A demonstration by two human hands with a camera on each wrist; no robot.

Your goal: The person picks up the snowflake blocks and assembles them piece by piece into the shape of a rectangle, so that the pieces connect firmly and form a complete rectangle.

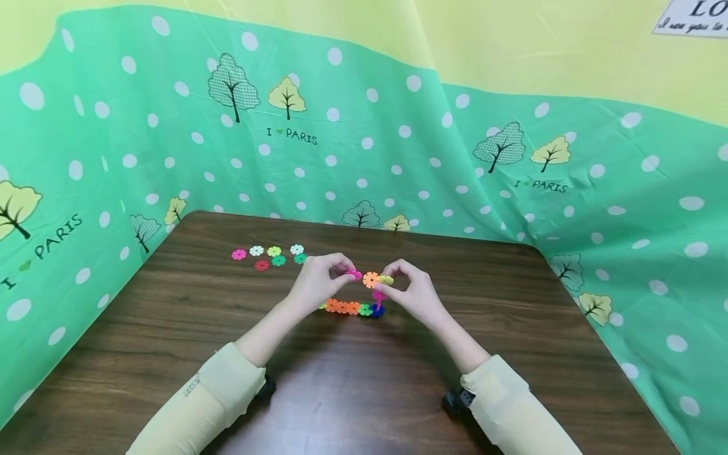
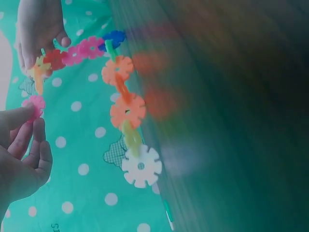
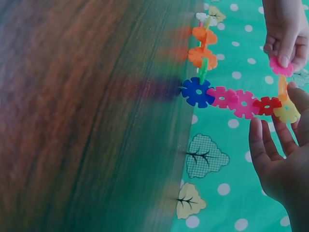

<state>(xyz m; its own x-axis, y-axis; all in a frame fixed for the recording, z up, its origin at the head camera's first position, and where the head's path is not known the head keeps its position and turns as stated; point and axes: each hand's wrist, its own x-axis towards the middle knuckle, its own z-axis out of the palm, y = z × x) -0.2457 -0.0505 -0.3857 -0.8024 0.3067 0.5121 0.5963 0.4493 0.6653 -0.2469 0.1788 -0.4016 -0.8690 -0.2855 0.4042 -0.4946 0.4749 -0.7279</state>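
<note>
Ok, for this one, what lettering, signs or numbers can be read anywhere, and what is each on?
"I (heart) PARIS": on the green cloth, three times in the head view, with a small green heart in place of a word.
"LO": on the white sign at upper right, cut off by the picture's edge.
"I see you to": below it, also cut off.
Left sleeve: lettering too small to read surely.

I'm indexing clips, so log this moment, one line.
left hand: pinches pink notched plastic disc | right hand: holds yellow notched plastic disc in multicoloured linked chain | loose notched discs: on brown table
</note>
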